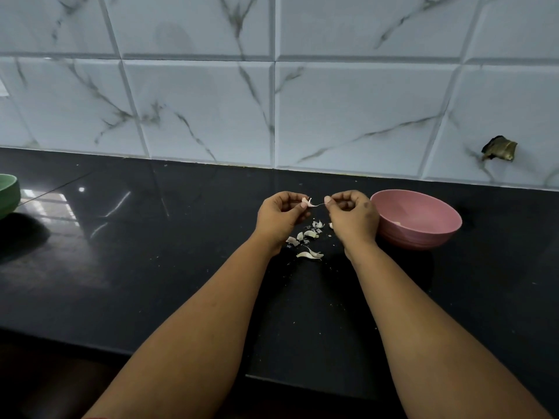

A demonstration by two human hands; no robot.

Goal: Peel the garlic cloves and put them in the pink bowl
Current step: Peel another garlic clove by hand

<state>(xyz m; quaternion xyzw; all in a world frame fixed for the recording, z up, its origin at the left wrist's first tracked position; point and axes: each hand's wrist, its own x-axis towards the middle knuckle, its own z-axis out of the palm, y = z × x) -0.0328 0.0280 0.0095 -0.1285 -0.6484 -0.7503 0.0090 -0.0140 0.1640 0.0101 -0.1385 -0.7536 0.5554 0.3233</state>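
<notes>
Now left hand (279, 214) holds garlic clove (306, 202), right hand (352, 214) pinches skin strand (320, 204)

Green bowl (8, 193) at far left of black counter (151, 252), marble-patterned tiles (211, 110) behind.

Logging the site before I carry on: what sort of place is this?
Most likely a home kitchen: a black stone counter, a marble-look tiled wall, and a pink bowl beside garlic peelings.

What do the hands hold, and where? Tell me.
The left hand pinches a garlic clove by its body; the right hand pinches the free end of a thin strip of skin drawn from the clove.
</notes>
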